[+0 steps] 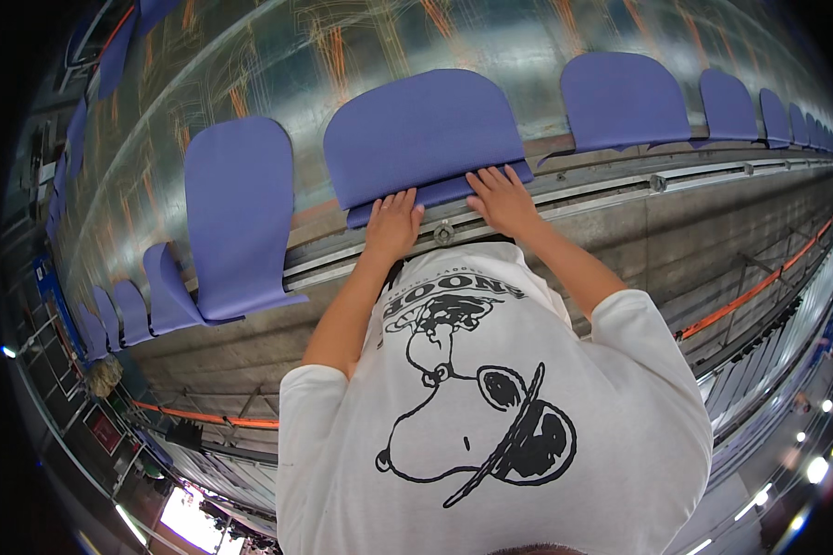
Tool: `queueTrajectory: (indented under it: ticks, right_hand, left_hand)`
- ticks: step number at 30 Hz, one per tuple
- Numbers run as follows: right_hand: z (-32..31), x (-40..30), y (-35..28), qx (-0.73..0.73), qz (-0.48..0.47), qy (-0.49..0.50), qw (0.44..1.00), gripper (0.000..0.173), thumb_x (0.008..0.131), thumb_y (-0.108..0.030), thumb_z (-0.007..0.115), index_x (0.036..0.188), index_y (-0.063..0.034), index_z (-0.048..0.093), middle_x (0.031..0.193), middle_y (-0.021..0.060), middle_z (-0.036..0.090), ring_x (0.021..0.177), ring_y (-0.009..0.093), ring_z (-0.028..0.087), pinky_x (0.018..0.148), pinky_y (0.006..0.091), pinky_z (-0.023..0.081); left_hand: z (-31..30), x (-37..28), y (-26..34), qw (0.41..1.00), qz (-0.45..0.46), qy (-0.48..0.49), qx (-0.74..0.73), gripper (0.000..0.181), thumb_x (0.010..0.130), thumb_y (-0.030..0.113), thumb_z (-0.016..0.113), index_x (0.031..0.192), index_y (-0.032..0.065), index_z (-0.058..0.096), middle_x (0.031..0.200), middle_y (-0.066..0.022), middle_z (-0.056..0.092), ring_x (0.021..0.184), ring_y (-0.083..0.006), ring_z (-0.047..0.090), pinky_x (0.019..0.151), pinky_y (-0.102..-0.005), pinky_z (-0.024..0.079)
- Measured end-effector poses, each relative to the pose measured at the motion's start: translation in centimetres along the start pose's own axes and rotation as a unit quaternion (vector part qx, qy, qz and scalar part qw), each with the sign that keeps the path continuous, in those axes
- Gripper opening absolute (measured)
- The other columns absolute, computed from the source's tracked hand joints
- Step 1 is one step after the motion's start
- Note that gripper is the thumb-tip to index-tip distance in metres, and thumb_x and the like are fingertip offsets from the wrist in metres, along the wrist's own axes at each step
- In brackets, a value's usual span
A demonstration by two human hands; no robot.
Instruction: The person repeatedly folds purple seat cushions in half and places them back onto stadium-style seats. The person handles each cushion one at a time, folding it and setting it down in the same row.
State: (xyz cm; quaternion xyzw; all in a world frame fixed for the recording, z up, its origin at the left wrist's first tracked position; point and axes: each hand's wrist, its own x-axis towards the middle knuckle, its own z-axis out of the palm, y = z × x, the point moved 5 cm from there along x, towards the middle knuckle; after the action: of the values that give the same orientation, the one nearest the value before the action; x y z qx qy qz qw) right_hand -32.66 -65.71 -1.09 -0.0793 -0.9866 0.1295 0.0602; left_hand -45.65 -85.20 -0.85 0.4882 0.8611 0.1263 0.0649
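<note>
A purple textured foam sheet [423, 132] with rounded far corners lies on the scratched metal tabletop [458, 35] before me. Along its near side runs a narrow purple strip [444, 191], either a fold or a second layer; I cannot tell which. My left hand [394, 223] rests palm down on the strip's left part, thumb out to the side. Further right, the spread fingers of my right hand [504, 201] touch the strip and the sheet's lower edge. Neither hand visibly pinches the material. The undersides of the fingers are hidden.
Left of me, a purple sheet [239, 208] hangs over the table edge. Another sheet [625, 100] lies to the right, with several more in line both ways. A metal rail [597, 198] with a round fitting [444, 232] runs along the front edge, close to my waist.
</note>
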Motion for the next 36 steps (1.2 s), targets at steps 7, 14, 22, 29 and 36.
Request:
queueTrajectory:
  ticks: [7, 14, 22, 29, 36]
  right_hand:
    - [2.2, 1.5, 1.4, 0.049, 0.089, -0.047, 0.994, 0.027, 0.096, -0.033, 0.069, 0.112, -0.0133, 0.076, 0.097, 0.0083, 0.075, 0.100, 0.029, 0.070, 0.099, 0.0492, 0.050]
    - [-1.2, 2.3, -0.2, 0.013, 0.082, -0.050, 0.995, 0.020, 0.090, -0.030, 0.074, 0.098, -0.0116, 0.075, 0.107, 0.0084, 0.069, 0.107, 0.028, 0.063, 0.095, 0.0450, 0.046]
    - [0.0, 0.5, -0.5, 0.038, 0.011, -0.003, 0.999, 0.033, 0.097, -0.034, 0.067, 0.112, -0.0049, 0.074, 0.111, 0.0101, 0.069, 0.111, 0.029, 0.063, 0.102, 0.0466, 0.044]
    - [-1.3, 0.5, 1.0, 0.106, 0.040, -0.091, 0.989, 0.038, 0.101, -0.035, 0.064, 0.119, -0.0034, 0.072, 0.121, 0.0122, 0.069, 0.117, 0.031, 0.063, 0.108, 0.0471, 0.044]
    - [1.4, -0.3, 1.2, 0.098, 0.066, -0.131, 0.984, 0.051, 0.105, -0.046, 0.053, 0.133, -0.0054, 0.067, 0.130, 0.0127, 0.066, 0.128, 0.031, 0.060, 0.118, 0.0509, 0.036]
  left_hand:
    - [-1.0, 1.1, 0.9, 0.992, -0.088, -0.067, -0.060, 0.034, 0.099, 0.030, 0.066, 0.121, 0.0045, 0.070, 0.120, -0.0109, 0.071, 0.114, -0.0307, 0.066, 0.099, -0.0463, 0.050]
    - [-1.0, -0.9, -0.7, 0.993, -0.045, -0.079, -0.079, 0.047, 0.099, 0.037, 0.065, 0.133, 0.0043, 0.067, 0.129, -0.0141, 0.068, 0.128, -0.0331, 0.060, 0.112, -0.0479, 0.042]
    - [0.9, 0.7, -1.2, 0.981, -0.088, -0.152, -0.079, 0.051, 0.103, 0.041, 0.057, 0.135, 0.0023, 0.066, 0.134, -0.0157, 0.067, 0.124, -0.0353, 0.061, 0.109, -0.0496, 0.043]
    - [-3.3, 1.5, -1.6, 0.992, -0.050, -0.031, -0.114, 0.036, 0.099, 0.028, 0.066, 0.125, 0.0039, 0.071, 0.130, -0.0155, 0.069, 0.114, -0.0376, 0.065, 0.096, -0.0456, 0.052]
    - [0.5, 1.3, -1.3, 0.965, -0.114, -0.211, -0.108, 0.052, 0.106, 0.045, 0.051, 0.136, 0.0063, 0.066, 0.140, -0.0148, 0.065, 0.125, -0.0370, 0.061, 0.108, -0.0490, 0.044]
